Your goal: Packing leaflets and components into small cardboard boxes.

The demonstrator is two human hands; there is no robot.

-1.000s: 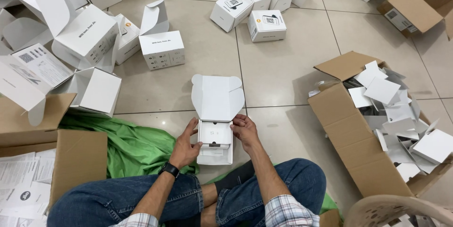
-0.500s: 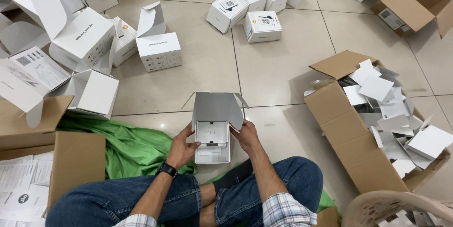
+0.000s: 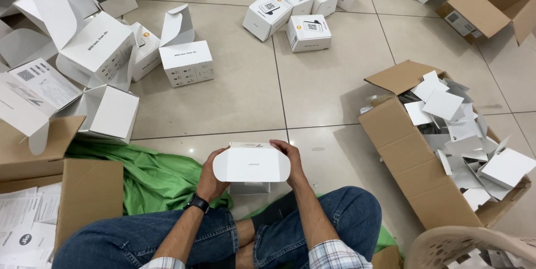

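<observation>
I sit cross-legged on a tiled floor with a small white carton (image 3: 250, 164) in front of my knees. Its rounded lid flap is folded down over the top. My left hand (image 3: 207, 178), with a black watch on the wrist, grips the carton's left side. My right hand (image 3: 292, 160) grips its right side, fingers curled over the upper edge. The carton's lower body is mostly hidden under the flap.
An open brown carton (image 3: 410, 157) full of white card inserts lies at my right. Several open white boxes (image 3: 106, 51) sit at the left, closed ones (image 3: 308, 31) ahead. A green cloth (image 3: 151, 177), brown cartons (image 3: 89, 202), paper sheets and a beige basket (image 3: 463, 246) surround me.
The carton's lid flap, upright a second ago, has been folded forward and down over the top. Both hands stayed on the carton's sides.
</observation>
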